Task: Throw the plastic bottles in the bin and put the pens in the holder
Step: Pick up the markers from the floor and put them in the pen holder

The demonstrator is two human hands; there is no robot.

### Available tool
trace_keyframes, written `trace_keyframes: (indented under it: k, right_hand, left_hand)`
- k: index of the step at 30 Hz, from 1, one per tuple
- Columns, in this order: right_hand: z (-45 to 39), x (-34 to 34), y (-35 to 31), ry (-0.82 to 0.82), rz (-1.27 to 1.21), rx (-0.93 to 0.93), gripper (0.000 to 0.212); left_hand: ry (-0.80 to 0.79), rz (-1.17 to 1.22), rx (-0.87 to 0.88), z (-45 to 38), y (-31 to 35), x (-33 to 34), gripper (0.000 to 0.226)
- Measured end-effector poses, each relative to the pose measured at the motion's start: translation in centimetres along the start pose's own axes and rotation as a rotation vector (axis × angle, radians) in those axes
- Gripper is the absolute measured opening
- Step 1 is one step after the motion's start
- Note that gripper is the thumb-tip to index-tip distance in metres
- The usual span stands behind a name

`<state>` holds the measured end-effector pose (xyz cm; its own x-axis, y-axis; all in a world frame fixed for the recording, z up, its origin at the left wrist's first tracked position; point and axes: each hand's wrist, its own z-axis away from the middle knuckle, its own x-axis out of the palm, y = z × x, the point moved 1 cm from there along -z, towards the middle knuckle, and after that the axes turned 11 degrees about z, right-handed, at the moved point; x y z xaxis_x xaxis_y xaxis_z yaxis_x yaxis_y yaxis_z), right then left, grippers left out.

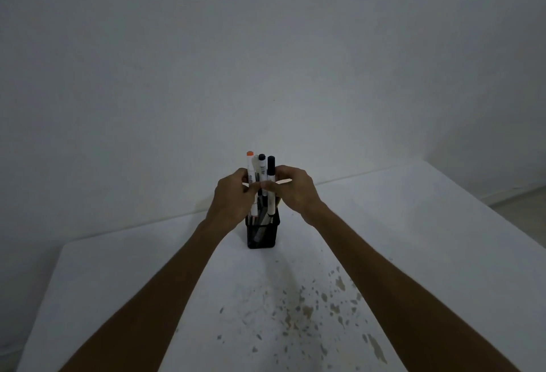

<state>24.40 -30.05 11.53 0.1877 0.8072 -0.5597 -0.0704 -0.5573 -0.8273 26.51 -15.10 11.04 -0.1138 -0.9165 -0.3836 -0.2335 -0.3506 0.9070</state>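
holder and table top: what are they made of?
Holder: looks like black wire mesh, probably metal, matte; pens show through its walls. Table: smooth white top, likely plastic or laminate, dull sheen, brownish stains near the front; the look can't settle which.

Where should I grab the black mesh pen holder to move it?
Grip the black mesh pen holder low on its side walls, coming from the near side. It stands upright on the white table, and both hands and the pens crowd its open top.
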Motion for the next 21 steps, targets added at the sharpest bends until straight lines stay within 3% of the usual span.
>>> trace_keyframes:
  k: [12,21]
  right_hand:
    - [-0.9,2.8,3.0,0.009,0.138,-0.009,0.036]
    - [-0.7,3.7,3.8,0.1,0.153,0.012,0.025]
  left_hand:
    - [-0.055,-0.026,-0.048,0.3,-3.6,1.3,0.029]
    - [-0.04,-0.003,-0.022,0.3,-4.8,1.3,0.03]
